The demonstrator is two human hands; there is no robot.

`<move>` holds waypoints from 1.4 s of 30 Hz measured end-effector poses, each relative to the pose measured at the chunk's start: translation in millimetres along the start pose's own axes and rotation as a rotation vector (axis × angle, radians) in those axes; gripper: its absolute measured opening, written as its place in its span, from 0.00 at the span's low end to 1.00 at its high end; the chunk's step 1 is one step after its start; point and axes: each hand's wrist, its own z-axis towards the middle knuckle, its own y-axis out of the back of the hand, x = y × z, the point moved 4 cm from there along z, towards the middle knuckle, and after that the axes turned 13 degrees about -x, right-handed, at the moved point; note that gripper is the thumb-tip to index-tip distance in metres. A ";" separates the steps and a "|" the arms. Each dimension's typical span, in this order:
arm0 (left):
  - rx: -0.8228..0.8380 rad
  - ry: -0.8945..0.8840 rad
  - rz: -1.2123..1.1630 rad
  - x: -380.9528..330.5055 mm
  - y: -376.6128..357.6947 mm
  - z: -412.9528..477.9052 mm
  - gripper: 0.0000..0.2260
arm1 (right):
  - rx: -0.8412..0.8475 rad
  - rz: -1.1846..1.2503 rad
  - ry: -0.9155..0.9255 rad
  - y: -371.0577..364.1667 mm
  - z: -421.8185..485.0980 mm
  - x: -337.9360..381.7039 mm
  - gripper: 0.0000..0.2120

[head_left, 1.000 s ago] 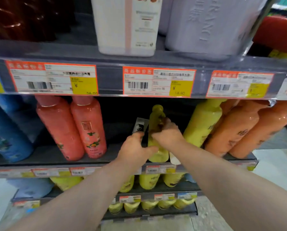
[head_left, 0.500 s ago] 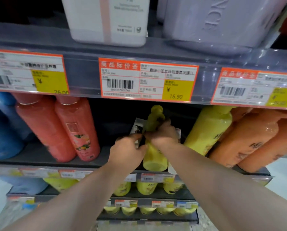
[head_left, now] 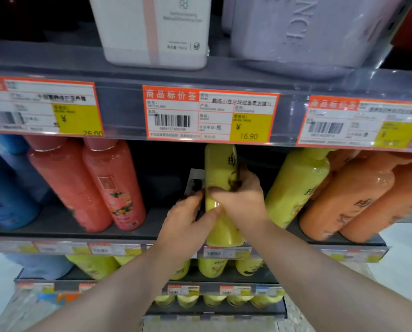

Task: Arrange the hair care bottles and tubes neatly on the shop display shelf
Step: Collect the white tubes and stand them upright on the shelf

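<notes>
- Hands grasp one smooth, rounded yellow bottle (head_left: 220, 173): the right hand (head_left: 241, 200) wraps its fingers round the middle, and the left hand (head_left: 188, 219) clasps the lower left side, thumb on the front.
- It stands upright at the front of the dark shelf (head_left: 56, 224), between glossy pink bottles (head_left: 104, 188) and a leaning yellow bottle (head_left: 296, 185).

Vs. 1 s ago, the yellow bottle (head_left: 218, 168) looks turned: black lettering (head_left: 231, 161) now faces front. Its cap, visible earlier, is now hidden behind the price rail (head_left: 121, 109), prob. because the view moved closer. The left hand (head_left: 188, 219) has closed in, thumb now on the bottle's front, just below the right hand (head_left: 243, 197).
</notes>
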 end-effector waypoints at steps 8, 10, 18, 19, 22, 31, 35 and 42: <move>-0.051 0.061 -0.164 -16.2 -3.3 -2.2 0.32 | 0.128 0.274 -0.066 28.7 -14.9 21.6 0.28; -0.068 0.016 -0.129 -19.3 -5.3 6.1 0.35 | 0.140 0.207 0.009 30.9 -9.0 29.7 0.30; -0.088 -0.075 -0.033 -17.4 -26.6 22.0 0.30 | 0.148 -0.028 0.178 43.8 -5.5 17.0 0.30; -0.077 -0.086 -0.033 -16.8 -28.4 22.3 0.30 | 0.153 -0.029 0.182 46.1 -5.6 14.3 0.29; -0.057 -0.103 -0.050 -14.8 -30.3 22.3 0.31 | 0.183 -0.087 0.240 49.3 -7.0 10.4 0.28; -0.184 -0.191 0.267 -6.0 -13.6 14.8 0.25 | 0.151 -0.430 0.252 69.3 -25.7 -23.7 0.21; -0.273 -0.040 0.561 12.8 5.3 15.7 0.21 | 0.123 -0.672 0.242 68.9 -37.3 -37.3 0.20; -0.156 0.024 0.623 25.5 -3.8 19.3 0.21 | 0.036 -0.713 0.234 59.2 -38.4 -45.2 0.15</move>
